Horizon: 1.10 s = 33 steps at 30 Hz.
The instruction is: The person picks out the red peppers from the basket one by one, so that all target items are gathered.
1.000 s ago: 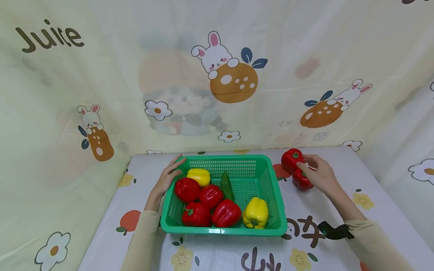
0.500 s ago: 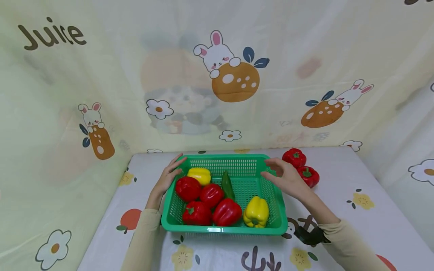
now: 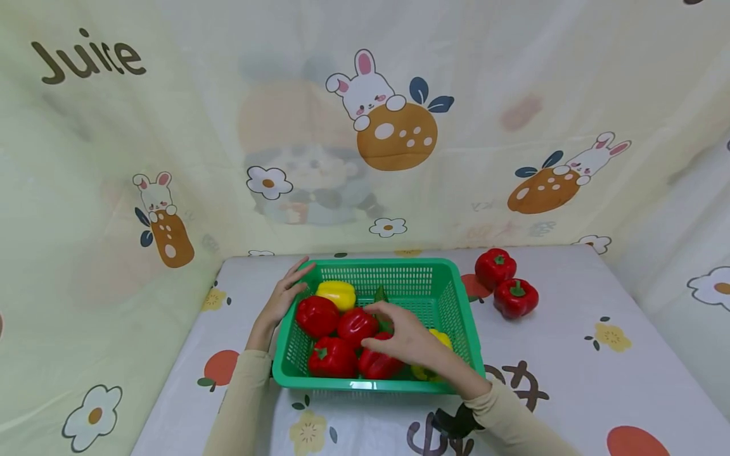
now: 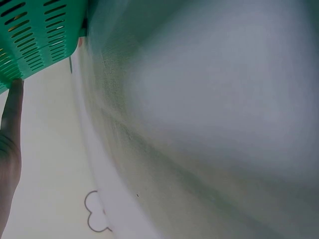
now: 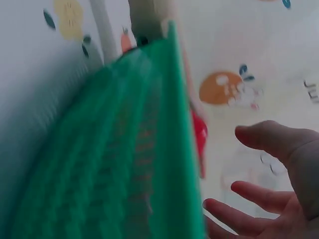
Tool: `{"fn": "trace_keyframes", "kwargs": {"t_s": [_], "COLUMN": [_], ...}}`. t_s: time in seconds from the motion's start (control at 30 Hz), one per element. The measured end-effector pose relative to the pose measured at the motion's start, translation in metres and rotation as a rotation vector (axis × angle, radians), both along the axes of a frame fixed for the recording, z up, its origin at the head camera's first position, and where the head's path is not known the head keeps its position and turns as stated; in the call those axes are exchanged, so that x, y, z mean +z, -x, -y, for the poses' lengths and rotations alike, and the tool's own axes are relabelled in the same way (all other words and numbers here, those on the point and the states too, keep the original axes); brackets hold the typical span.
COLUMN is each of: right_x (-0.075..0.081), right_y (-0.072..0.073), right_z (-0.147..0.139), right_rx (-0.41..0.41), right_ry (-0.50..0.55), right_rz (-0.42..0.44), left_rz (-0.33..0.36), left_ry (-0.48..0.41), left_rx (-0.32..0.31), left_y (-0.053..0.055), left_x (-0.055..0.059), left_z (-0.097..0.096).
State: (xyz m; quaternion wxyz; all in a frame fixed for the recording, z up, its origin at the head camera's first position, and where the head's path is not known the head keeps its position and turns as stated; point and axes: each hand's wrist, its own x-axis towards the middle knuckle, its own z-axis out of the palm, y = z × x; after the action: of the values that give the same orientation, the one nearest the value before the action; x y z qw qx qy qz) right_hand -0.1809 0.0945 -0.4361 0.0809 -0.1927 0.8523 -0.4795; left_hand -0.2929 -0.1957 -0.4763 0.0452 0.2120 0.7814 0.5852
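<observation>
A green plastic basket (image 3: pixel 376 384) holds several red bell peppers, two yellow bell peppers and a green cucumber-like vegetable (image 3: pixel 381 294). My left hand (image 3: pixel 281 303) rests along its left rim, fingers fairly straight; in the left wrist view a finger (image 4: pixel 14 107) touches the perforated wall. Over the basket's middle, my right hand (image 3: pixel 407 335) has thumb and fingers spread apart with nothing between them. Its fingertips are right by a red bell pepper (image 3: pixel 357 326), overlapping another red pepper (image 3: pixel 377 365). The forearm side partly hides a yellow bell pepper (image 3: pixel 441 339). Another yellow pepper (image 3: pixel 336 295) lies back left.
Two red bell peppers, one farther back (image 3: pixel 495 268) and one nearer (image 3: pixel 516 297), stand side by side on the tablecloth (image 3: pixel 564 329) right of the basket. A printed curtain (image 3: pixel 479 158) rises behind the table.
My right hand has left the two red peppers on the table and travelled left, empty, across the rim to over the peppers in the basket. The left hand stays at the rim.
</observation>
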Motion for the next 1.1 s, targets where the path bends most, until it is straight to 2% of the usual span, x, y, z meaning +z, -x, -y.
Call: {"fn": "trace_keyframes", "kwargs": {"t_s": [0.13, 0.23, 0.4, 0.6, 0.8, 1.1], "right_x": [-0.007, -0.008, -0.006, -0.008, -0.013, -0.014], "right_y": [-0.006, -0.007, -0.005, 0.000, 0.003, 0.005], "right_z": [0.025, 0.038, 0.055, 0.069, 0.072, 0.070], "right_rx": [0.106, 0.152, 0.172, 0.182, 0.198, 0.178], "right_ry": [-0.035, -0.128, -0.299, -0.438, -0.456, -0.406], "right_rz": [-0.029, -0.069, -0.082, -0.086, -0.035, -0.031], "left_rz": [0.008, 0.006, -0.006, 0.015, 0.022, 0.019], "left_ry": [-0.002, -0.001, -0.005, -0.004, -0.008, -0.003], "left_rx": [0.008, 0.012, 0.008, 0.017, 0.009, 0.015], "left_y": [0.000, 0.000, 0.000, 0.000, 0.001, 0.002], "left_x": [0.000, 0.000, 0.001, -0.001, -0.004, -0.004], "left_z": [0.000, 0.000, -0.001, 0.000, -0.001, 0.000]}}
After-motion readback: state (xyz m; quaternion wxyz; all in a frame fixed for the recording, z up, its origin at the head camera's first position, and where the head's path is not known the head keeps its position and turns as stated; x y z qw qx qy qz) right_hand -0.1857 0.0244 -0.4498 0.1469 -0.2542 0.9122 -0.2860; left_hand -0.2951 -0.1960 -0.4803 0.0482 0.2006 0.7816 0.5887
